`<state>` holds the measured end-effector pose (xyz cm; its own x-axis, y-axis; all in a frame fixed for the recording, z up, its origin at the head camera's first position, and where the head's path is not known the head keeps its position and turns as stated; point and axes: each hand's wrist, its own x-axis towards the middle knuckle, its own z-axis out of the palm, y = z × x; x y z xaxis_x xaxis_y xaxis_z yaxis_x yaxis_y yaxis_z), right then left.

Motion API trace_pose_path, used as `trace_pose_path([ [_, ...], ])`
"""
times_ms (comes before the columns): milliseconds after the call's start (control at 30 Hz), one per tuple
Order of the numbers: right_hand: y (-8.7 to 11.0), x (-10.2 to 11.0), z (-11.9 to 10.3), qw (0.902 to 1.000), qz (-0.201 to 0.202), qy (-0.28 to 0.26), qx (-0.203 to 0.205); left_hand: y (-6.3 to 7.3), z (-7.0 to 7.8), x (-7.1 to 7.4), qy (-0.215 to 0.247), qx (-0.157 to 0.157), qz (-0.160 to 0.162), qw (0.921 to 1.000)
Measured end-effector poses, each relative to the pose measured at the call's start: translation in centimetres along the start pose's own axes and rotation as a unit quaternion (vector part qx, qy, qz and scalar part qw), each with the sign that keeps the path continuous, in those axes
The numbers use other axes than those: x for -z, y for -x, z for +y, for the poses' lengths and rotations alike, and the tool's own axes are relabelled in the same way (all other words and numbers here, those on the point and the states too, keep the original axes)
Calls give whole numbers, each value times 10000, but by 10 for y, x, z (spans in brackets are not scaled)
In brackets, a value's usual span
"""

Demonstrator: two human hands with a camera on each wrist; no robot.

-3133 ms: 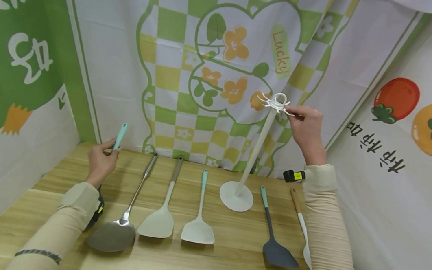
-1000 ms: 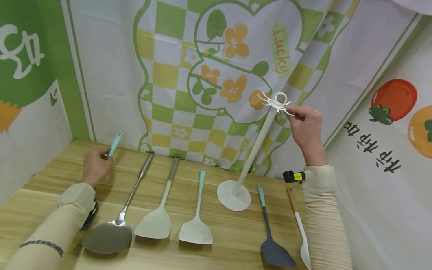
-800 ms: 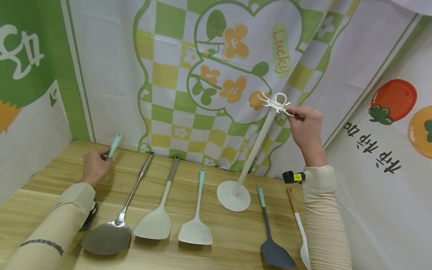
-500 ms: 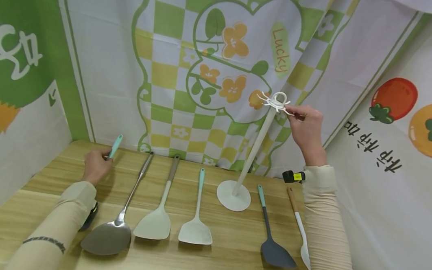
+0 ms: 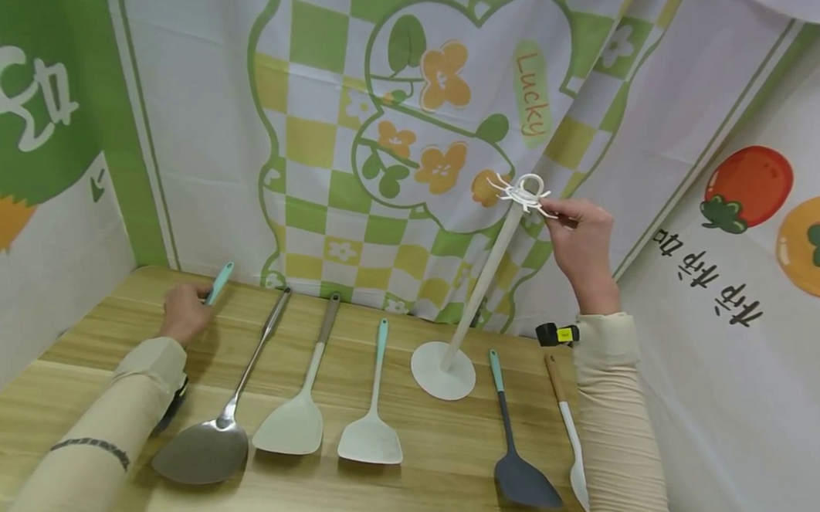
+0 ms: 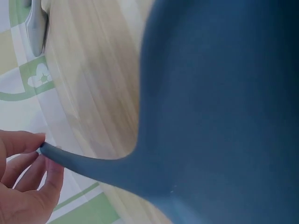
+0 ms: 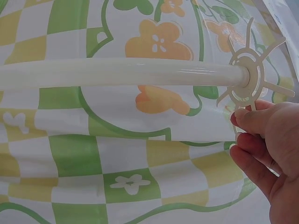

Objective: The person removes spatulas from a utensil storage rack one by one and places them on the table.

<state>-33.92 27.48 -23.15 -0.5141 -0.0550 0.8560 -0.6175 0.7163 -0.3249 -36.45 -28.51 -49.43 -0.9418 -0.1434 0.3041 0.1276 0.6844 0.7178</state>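
Note:
My left hand pinches a spatula with a teal handle at the table's back left. In the left wrist view, the dark blue-grey blade of this spatula fills much of the picture, and thumb and fingers grip its shaft. The head view hides that blade behind hand and sleeve. Over on the right, my right hand pinches one hook of the white hook ring atop an upright white stand. Seen from the right wrist, curved hooks radiate from the ring around the pole's end.
Left of the stand's round base lie a steel turner, a pale green spatula and a white spatula with teal handle. On its right lie a dark grey spatula and a white, wooden-handled utensil. A printed curtain hangs behind.
My left hand has lowered toward the table with the spatula, whose handle end now sits lower in the head view. The right hand stays on the same hook.

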Motion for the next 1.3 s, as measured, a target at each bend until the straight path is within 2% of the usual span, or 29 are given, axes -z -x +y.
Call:
trace_pose_path([
  [233, 0, 0, 1, 10000, 10, -10, -1, -9, -5, -2, -439, -87, -428, 9981],
  [600, 0, -1, 1, 10000, -22, 19, 38, -9, -4, -2, -626, -131, -552, 9964],
  [733, -1, -2, 0, 10000, -46, 79, 23, -10, -5, -2, -617, -73, -558, 9965],
  [1167, -3, -3, -1, 10000, -54, 9, 22, -14, -10, -1, -768, 391, -1014, 9911],
  [1300, -2, -5, -1, 10000, -67, 8, 18, -12, -11, 1, -808, 420, -1047, 9903],
])
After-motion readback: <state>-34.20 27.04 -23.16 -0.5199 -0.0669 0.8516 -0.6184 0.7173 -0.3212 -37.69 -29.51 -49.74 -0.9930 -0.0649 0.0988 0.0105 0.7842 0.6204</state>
